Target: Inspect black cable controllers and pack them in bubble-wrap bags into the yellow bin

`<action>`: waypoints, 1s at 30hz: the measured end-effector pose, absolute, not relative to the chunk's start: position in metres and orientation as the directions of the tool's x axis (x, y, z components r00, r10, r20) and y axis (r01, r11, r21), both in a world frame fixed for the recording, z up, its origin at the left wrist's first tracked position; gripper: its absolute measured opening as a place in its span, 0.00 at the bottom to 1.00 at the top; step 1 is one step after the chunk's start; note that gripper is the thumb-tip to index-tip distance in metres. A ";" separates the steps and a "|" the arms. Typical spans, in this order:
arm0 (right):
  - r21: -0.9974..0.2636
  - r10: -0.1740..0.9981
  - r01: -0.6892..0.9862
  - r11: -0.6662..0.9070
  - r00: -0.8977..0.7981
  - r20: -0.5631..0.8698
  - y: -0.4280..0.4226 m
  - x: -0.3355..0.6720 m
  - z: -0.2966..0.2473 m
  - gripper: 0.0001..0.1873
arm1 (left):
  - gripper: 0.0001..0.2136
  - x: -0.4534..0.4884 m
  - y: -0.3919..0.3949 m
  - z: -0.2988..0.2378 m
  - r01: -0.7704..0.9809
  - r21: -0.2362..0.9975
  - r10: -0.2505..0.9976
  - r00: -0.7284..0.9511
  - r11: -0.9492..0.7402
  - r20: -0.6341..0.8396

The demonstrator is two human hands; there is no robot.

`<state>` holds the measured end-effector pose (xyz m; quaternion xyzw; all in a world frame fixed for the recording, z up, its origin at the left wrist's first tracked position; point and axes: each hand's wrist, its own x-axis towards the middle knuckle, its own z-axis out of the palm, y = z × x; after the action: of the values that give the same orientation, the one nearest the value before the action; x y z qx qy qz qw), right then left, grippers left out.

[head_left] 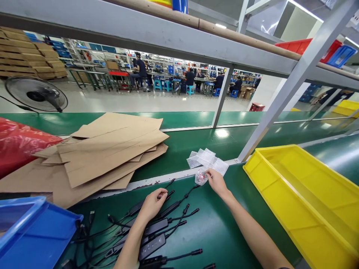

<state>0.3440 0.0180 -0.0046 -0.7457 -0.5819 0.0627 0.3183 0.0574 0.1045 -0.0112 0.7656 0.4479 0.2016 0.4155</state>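
Note:
Several black cable adapters lie spread on the green work surface in front of me. My left hand rests on top of them, fingers curled round one black cable near its plug. My right hand reaches forward and pinches the edge of a small clear plastic bag with something pinkish in it. That bag lies at the near edge of a little pile of clear plastic bags.
A blue bin stands at the near left, a yellow tray at the right. Flat cardboard sheets and a red bag lie at the left. A slanted metal post rises behind the bags. Other people sit far off.

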 end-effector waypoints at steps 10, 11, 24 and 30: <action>-0.642 0.884 0.762 -0.090 0.358 0.301 0.021 0.340 -0.005 0.08 | 0.18 0.058 0.104 -0.011 0.520 0.812 0.853 0.518 -0.265 -0.054; -0.649 0.883 0.755 -0.091 0.362 0.298 0.021 0.340 -0.005 0.07 | 0.18 0.058 0.104 -0.011 0.520 0.811 0.853 0.520 -0.266 -0.054; -0.720 0.889 0.690 -0.068 0.369 0.271 0.024 0.340 -0.010 0.09 | 0.16 0.056 0.105 -0.016 0.523 0.808 0.845 0.531 -0.271 -0.060; -0.723 0.887 0.689 -0.047 0.362 0.287 0.026 0.346 -0.019 0.12 | 0.16 0.056 0.105 -0.017 0.524 0.805 0.843 0.534 -0.278 -0.057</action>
<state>0.3461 0.0265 -0.0194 -0.7136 -0.5522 0.1193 0.4143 0.0561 0.1050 -0.0168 0.7749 0.4411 0.1958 0.4082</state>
